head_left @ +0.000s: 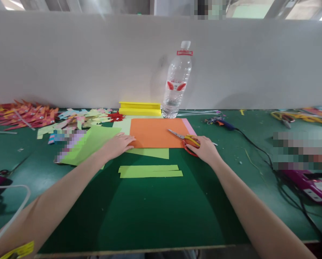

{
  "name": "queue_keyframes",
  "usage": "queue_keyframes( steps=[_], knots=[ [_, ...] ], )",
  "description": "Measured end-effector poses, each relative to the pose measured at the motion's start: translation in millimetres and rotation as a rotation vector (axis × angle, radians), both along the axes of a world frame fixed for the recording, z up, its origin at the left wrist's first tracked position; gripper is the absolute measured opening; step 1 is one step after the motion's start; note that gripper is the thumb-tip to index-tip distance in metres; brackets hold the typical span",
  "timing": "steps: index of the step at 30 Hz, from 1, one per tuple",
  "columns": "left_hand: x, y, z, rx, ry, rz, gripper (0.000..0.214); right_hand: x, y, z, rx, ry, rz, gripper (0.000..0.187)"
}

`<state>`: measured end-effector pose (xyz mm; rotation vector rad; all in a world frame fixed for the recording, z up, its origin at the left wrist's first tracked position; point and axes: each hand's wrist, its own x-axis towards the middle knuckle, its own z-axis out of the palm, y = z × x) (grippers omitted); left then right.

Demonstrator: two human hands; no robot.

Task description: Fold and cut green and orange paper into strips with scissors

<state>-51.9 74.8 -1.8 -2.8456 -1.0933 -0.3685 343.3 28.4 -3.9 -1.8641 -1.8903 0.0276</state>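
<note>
My left hand (119,144) lies flat with fingers stretched out on the left edge of an orange paper sheet (157,132) in the middle of the green table (155,208). My right hand (205,148) is closed around the red and yellow handles of a pair of scissors (183,138), whose blades rest on the orange sheet's right part. Light green paper strips (150,171) lie just in front of the orange sheet. A larger light green sheet (92,142) sits under my left wrist.
A clear water bottle (177,81) and a yellow paper stack (139,108) stand at the back wall. Paper scraps (77,120) and red cut pieces (23,115) crowd the left. A glue gun (222,123) with black cord lies right, purple tools (312,185) beyond.
</note>
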Motion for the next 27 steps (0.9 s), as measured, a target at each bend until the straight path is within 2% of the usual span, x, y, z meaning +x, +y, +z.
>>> queue_keyframes(
  steps=[4, 7, 12, 16, 20, 21, 23, 25, 27],
  knots=[
    [2, 2, 2.3, 0.01, -0.028, -0.009, 0.033, 5, -3, 2.4, 0.0, 0.006, 0.015, 0.042],
    [2, 5, 4.8, 0.009, -0.065, -0.022, 0.031, 12, -4, 1.5, 0.059, 0.0, -0.021, 0.046],
    [1, 5, 1.0, 0.019, -0.163, 0.002, 0.03, 37, -2, -0.8, 0.2, 0.014, -0.178, 0.049],
    [-1, 2, -3.8, 0.046, -0.236, 0.024, 0.029, 54, -4, -1.8, 0.171, -0.034, -0.291, 0.043],
    [-4, 3, -0.9, 0.052, -0.31, 0.026, 0.03, 39, -11, 6.0, 0.202, -0.063, -0.332, 0.042],
    [-4, 4, 0.7, 0.046, -0.322, 0.024, 0.032, 29, -13, 8.9, 0.278, -0.066, -0.286, 0.042],
    [-6, 5, 4.5, 0.044, -0.339, 0.03, 0.035, 6, -17, 13.7, 0.332, -0.08, -0.007, 0.04],
    [-7, 4, 8.8, 0.066, -0.358, 0.043, 0.038, -20, -22, 15.9, 0.293, -0.132, 0.225, 0.041],
    [-7, 1, 13.7, 0.094, -0.382, 0.045, 0.04, -42, -24, 15.6, 0.236, -0.219, 0.374, 0.045]
  ],
)
